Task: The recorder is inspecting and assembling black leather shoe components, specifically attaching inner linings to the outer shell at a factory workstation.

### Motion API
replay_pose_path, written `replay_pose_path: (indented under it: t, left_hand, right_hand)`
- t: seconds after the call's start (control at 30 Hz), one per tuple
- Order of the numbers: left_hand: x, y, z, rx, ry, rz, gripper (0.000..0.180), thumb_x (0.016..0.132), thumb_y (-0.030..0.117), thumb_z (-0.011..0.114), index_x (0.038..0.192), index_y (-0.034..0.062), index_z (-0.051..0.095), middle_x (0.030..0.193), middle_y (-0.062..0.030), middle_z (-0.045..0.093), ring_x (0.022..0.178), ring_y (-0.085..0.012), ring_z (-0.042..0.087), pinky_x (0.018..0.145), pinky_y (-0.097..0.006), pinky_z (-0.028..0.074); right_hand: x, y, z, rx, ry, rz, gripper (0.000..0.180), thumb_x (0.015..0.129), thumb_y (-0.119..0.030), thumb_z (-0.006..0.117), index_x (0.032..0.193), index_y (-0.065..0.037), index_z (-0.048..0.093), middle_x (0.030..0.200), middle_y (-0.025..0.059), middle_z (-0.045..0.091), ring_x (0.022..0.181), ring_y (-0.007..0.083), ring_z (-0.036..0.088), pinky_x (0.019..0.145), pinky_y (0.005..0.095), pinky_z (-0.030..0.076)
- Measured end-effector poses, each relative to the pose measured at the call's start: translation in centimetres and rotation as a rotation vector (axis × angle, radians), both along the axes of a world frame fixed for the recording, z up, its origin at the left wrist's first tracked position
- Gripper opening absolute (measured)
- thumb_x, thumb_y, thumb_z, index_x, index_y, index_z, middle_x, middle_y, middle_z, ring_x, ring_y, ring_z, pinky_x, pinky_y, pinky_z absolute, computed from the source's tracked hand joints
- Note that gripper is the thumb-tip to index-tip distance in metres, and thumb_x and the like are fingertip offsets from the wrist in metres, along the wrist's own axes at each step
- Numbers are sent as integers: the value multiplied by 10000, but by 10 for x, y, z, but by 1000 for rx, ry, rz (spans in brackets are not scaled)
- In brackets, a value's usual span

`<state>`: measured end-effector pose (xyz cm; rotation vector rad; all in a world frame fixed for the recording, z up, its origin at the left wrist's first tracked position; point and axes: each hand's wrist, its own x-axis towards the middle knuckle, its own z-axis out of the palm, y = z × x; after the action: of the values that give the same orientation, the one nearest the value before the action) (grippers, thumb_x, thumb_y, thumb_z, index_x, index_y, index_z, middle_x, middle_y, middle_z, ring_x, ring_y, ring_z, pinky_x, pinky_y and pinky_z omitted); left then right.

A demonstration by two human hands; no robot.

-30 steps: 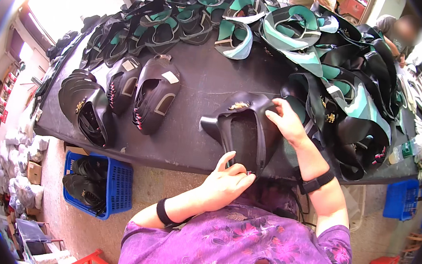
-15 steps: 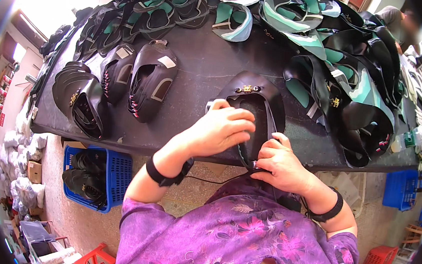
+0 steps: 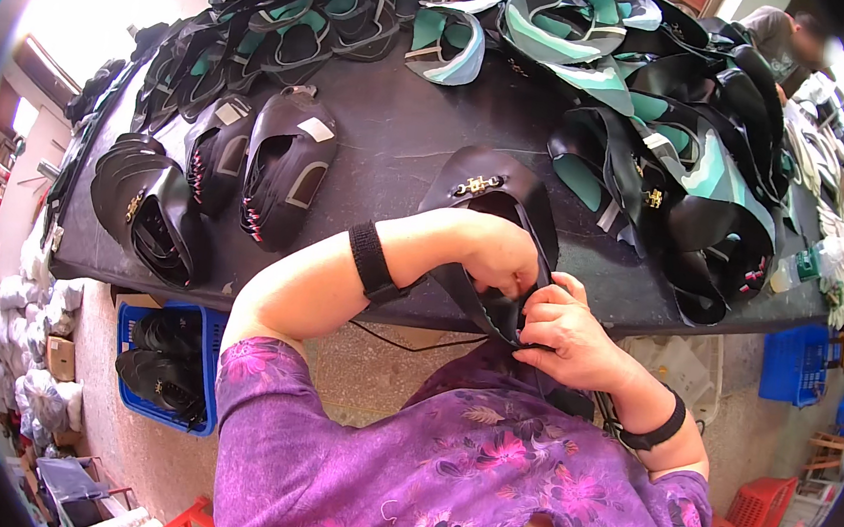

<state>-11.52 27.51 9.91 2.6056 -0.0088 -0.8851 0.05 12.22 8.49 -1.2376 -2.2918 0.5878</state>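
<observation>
Both hands, left hand [image 3: 503, 256] and right hand [image 3: 567, 326], pinch the black shoe upper [image 3: 493, 194] at the desk [image 3: 383, 130] edge; finished uppers [image 3: 285, 166] lie left of them, piled uppers [image 3: 671, 175] right.

Both hands meet just right of the frame's centre. The left hand [image 3: 503, 256] reaches across from the lower left, forearm bent, fingers curled closed. The right hand [image 3: 567, 331] sits just below it, fingers pinched, wrist bent toward the lower right.
</observation>
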Motion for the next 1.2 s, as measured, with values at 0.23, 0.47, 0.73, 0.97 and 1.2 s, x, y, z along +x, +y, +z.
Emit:
replay_pose_path:
  t: [0.23,0.47,0.73,0.97,1.2]
  left_hand:
    - [-24,13,-29,-229,-759,261,145,750,117,594,863,29,615,799,-120,617,765,-282,590,678,-357,461]
    - [-45,6,-13,-404,-557,386,164,792,141,578,893,14,601,800,-147,606,760,-289,583,677,-349,454]
    - [-46,-18,-9,-325,-726,384,205,745,175,643,877,29,586,738,-128,590,705,-283,586,628,-343,452]
    - [-30,-44,-1,-215,-713,410,205,736,204,613,867,50,580,789,-124,600,768,-298,586,682,-374,455]
    - [-36,-33,-1,-92,-677,526,222,718,177,626,890,42,584,851,-115,599,851,-289,573,735,-376,451]
  right_hand:
    - [30,-5,-3,13,65,-130,181,640,-215,708,664,-82,588,689,3,491,847,165,498,937,379,231]
    - [42,-14,2,-6,134,-303,167,602,-145,716,620,-60,574,682,15,494,812,169,491,878,337,272]
    - [51,-23,9,-33,170,-333,147,611,-131,703,663,-55,589,704,21,515,836,182,493,867,327,282]
    - [55,-25,11,-23,-45,-273,178,653,-224,691,649,-70,601,665,20,505,783,189,489,850,337,273]
    - [57,-31,13,-31,-52,-375,199,648,-226,696,584,-71,589,592,5,469,701,180,464,790,332,288]
